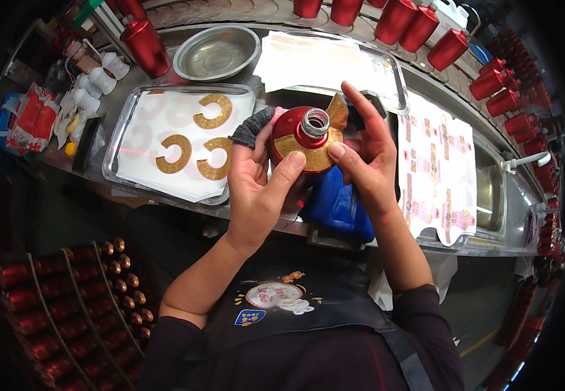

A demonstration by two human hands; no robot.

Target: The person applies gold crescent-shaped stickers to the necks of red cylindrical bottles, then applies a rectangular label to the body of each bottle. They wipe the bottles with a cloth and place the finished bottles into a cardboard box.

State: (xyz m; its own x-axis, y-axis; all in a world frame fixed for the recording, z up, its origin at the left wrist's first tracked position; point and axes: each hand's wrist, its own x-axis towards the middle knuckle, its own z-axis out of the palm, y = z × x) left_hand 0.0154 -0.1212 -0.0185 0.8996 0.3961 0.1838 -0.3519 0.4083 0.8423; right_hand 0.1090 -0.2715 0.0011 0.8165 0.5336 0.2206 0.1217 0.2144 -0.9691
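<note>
A shiny red bottle [285,124] with a bare threaded glass neck is held up before me, its mouth tilted toward me. Around its shoulder lies a gold C-shaped decal [315,158], one end of which sticks up loose on the right side. My left hand [256,186] grips the bottle from the left, its thumb on the gold band; a dark grey cover sits on some of its fingers. With its thumb, my right hand [370,166] presses the decal on the right, while its index finger points up. Its other fingertips are partly hidden.
On the left, a metal tray [110,153] carries white sheets with several gold C-shaped decals. Behind stand a steel basin [188,60] and a stack of white paper [315,62]. A patterned decal sheet [435,169] lies right, beside a sink [491,189]. Below the bottle is a blue object [344,205].
</note>
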